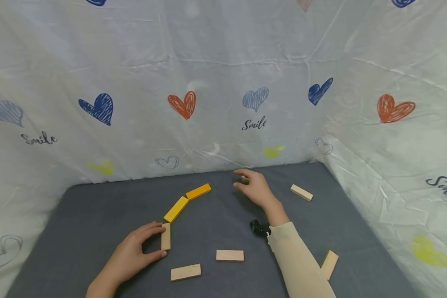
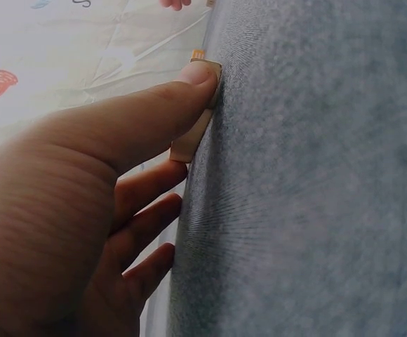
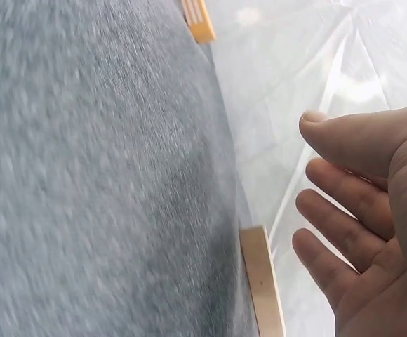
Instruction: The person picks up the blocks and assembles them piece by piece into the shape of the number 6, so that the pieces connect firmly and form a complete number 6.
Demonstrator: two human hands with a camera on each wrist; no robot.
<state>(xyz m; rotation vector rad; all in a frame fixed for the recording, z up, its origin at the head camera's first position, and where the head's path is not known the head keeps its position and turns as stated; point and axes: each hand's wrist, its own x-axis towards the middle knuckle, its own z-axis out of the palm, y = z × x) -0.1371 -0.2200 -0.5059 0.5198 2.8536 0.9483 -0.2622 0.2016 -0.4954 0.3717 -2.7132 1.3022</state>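
In the head view, my left hand (image 1: 130, 252) pinches a plain wooden block (image 1: 166, 236) between thumb and fingers. The block lies on the dark cloth, its far end beside the lower yellow block (image 1: 176, 209). Another yellow-orange block (image 1: 198, 191) continues from that one in a bent line. In the left wrist view, my thumb partly covers the held block (image 2: 191, 144). Further back, my right hand (image 1: 256, 188) is raised over the cloth, fingers spread and holding nothing. A pale block (image 1: 244, 179) shows behind it, mostly hidden. The right wrist view shows a wooden block (image 3: 262, 281) apart from the fingertips.
Loose plain blocks lie in front, one left (image 1: 186, 272) and one centre (image 1: 229, 255). On the right are a far block (image 1: 301, 193) and a near block (image 1: 329, 265) partly behind my sleeve (image 1: 298, 260). A dark object (image 1: 258, 227) is at the right wrist. A heart-printed sheet (image 1: 216, 82) hangs behind.
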